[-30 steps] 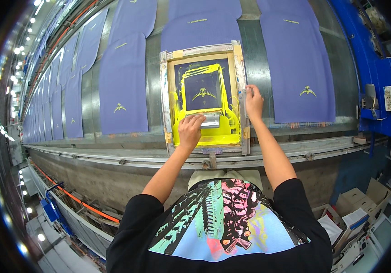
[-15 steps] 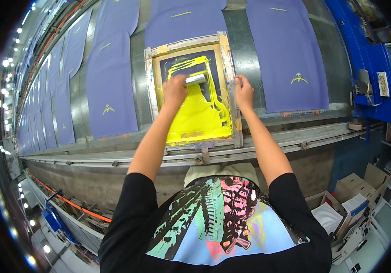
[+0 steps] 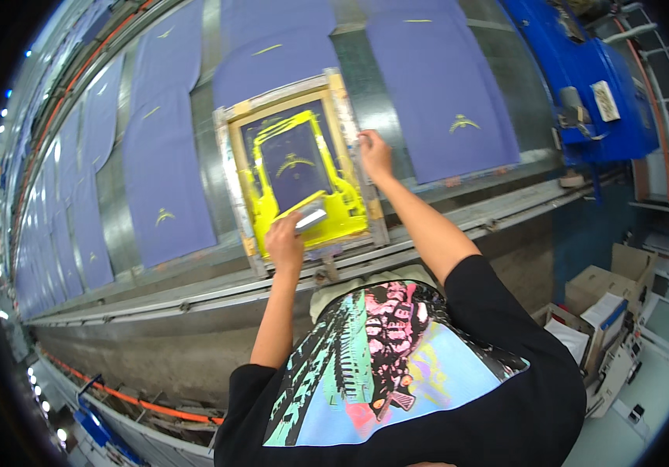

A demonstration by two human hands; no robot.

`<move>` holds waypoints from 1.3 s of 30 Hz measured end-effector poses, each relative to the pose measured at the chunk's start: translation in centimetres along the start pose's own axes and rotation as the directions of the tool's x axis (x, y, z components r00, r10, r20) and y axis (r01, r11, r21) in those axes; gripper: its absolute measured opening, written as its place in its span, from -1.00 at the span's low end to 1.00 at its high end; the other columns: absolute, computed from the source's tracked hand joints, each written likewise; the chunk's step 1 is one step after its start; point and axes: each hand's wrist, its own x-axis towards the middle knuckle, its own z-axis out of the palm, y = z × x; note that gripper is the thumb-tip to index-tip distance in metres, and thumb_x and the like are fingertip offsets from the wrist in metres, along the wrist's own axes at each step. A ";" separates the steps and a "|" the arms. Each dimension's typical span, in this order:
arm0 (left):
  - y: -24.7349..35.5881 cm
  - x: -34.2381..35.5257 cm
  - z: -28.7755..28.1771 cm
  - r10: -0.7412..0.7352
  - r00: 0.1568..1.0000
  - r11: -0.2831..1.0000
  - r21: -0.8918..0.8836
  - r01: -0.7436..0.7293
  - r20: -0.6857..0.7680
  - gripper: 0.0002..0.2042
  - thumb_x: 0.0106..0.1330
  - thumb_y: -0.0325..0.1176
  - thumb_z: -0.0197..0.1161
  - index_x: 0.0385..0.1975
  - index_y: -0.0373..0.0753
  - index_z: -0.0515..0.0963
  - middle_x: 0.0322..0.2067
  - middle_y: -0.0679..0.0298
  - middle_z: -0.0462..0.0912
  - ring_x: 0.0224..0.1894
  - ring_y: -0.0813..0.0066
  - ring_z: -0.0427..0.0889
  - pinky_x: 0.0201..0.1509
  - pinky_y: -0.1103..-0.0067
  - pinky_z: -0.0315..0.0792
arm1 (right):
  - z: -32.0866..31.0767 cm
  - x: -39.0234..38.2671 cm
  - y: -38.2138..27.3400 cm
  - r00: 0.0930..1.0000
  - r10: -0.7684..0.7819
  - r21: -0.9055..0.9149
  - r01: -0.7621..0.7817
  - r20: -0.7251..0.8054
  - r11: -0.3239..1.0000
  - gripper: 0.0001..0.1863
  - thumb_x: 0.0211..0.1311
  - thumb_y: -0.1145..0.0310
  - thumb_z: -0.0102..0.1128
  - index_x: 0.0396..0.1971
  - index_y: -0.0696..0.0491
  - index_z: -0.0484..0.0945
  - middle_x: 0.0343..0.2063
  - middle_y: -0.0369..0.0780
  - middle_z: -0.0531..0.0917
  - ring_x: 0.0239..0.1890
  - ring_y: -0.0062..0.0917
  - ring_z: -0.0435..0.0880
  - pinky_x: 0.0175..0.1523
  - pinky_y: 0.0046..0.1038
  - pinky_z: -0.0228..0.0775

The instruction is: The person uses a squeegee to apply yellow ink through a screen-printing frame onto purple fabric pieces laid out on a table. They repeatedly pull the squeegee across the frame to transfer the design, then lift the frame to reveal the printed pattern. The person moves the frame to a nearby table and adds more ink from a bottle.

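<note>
"Squeegee (image 3: 312, 217) and left hand (image 3: 284, 240) have come down from the upper half of the screen frame (image 3: 225, 159) to its lower end since the earlier frame, and the whole view has tilted."

"Where does that put it?"

"Left of centre in the picture, lying slantwise over the mesh (image 3: 300, 144). The left hand's fingers are bent together around its left end; the thumb I can't make out."

"And the right hand (image 3: 375, 154)?"

"Fingers curled close together at the frame's right edge, near the middle of the picture. I can't tell whether they pinch it."

"What does the frame hold?"

"Yellow ink (image 3: 347, 224), thick and glossy along the bottom, streaky up both sides. The mesh in the middle is dark, with a pale arched design."

"Any room around it?"

"Smooth grey tabletop (image 3: 356, 74) runs in a strip to the right, before the next violet cloth piece (image 3: 443, 86). Below the frame, a metal rail (image 3: 470, 216) edges the table."

"Further out?"

"Blue machine (image 3: 614, 101) at upper right, hard-sided and boxy. At lower right, an open cardboard box (image 3: 546, 313) with something white (image 3: 568, 336) in it, creased like sheeting."
</note>
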 end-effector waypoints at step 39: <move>10.4 5.8 0.6 -0.156 0.967 0.916 -0.338 0.218 0.202 -0.50 0.09 -0.51 0.30 0.08 0.05 0.71 -0.36 0.13 0.74 -0.35 0.16 0.73 -0.22 0.37 0.58 | -14.6 10.3 0.0 0.990 -0.132 -0.111 0.127 -0.043 0.986 -0.76 0.42 0.21 0.17 -0.13 0.02 0.70 -0.30 -0.05 0.76 -0.17 -0.09 0.73 -0.01 -0.20 0.51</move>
